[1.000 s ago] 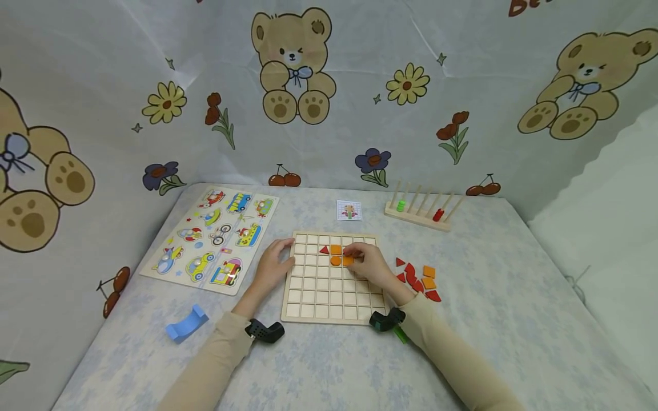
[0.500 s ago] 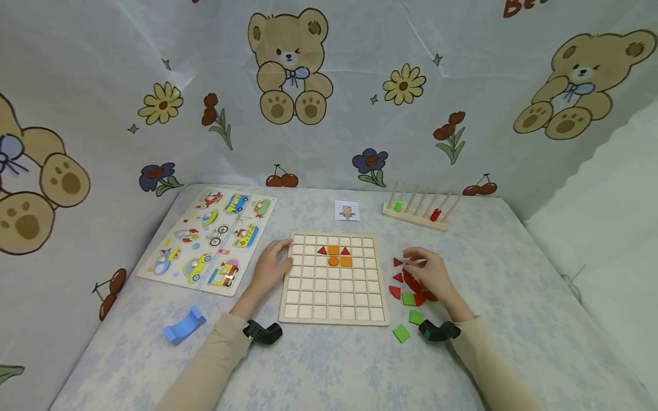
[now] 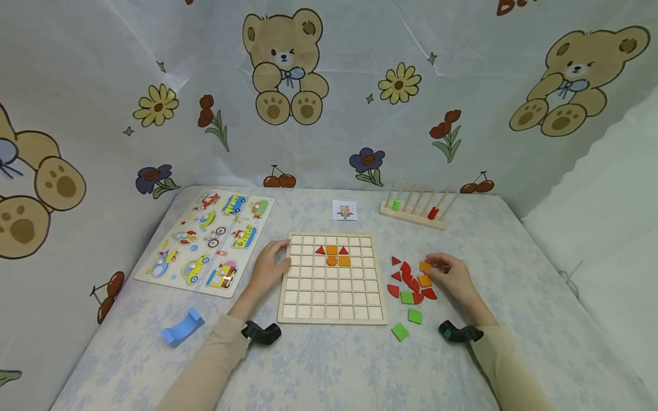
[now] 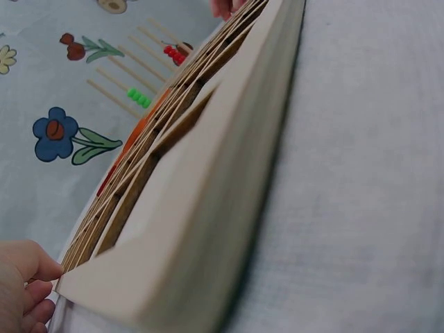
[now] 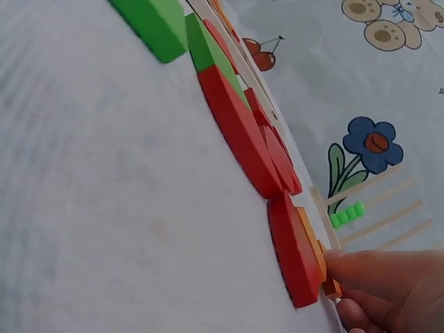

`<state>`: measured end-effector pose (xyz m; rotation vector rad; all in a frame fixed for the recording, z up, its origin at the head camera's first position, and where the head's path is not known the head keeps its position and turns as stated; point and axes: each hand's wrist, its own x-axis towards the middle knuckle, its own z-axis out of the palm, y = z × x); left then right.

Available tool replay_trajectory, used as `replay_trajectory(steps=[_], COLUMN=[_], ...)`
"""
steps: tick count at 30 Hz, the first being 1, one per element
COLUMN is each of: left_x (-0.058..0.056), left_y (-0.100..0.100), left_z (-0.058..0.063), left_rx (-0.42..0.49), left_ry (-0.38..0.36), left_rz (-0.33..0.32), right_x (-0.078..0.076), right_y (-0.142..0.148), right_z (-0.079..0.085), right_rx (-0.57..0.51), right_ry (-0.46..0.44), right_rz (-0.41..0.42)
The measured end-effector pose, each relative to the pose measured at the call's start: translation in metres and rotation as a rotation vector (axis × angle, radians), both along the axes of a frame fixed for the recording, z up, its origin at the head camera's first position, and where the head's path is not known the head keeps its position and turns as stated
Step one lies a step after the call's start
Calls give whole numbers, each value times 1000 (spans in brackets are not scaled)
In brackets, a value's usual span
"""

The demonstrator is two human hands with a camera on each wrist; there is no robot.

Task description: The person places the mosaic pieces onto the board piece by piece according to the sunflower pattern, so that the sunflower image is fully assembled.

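A wooden grid board lies in front of me in the head view. On its upper cells are an orange square tile between two red triangle tiles, with an orange round tile and another orange square below. My left hand rests with thumb and fingertips against the board's left edge. To the right of the board, my right hand pinches an orange square tile between thumb and finger. One more orange square lies just below these fingertips.
Red tiles and green square tiles lie scattered right of the board. Farther back are a printed card and a peg rack with green and red beads. A vehicle puzzle board and blue curved block lie left.
My right hand has left the board, where a second red triangle now shows, and moved right across the loose tiles to an orange square. My left hand has stayed at the board's edge.
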<state>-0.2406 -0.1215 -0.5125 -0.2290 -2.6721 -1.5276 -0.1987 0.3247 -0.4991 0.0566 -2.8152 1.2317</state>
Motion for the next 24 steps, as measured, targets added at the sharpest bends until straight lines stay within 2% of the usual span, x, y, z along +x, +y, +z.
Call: replay_trajectory(steps=[5,10,13,17,20,24], left_x=[0,-1,-1,-1,-1,-1], left_y=[0,-1,-1,-2,-2,-2], left_z=[0,-1,-2,-2,-2,-5], left_rx=[5,6,9,22,30,21], left_ry=[0,2,3,4,10,21], left_rz=[-3,-5,-3,-6,-7,-1], right_x=[-2,-8,-14,-23,-31,-39], right_y=[0,-17,-45,-98,-140,-188], right_z=[-1,3,12,25,28,25], right_rx=[-6,-85,-136,-142,-142,-170], right_ry=[18,25,15,39,62,34], right_rz=[15,20,52,144,214,290])
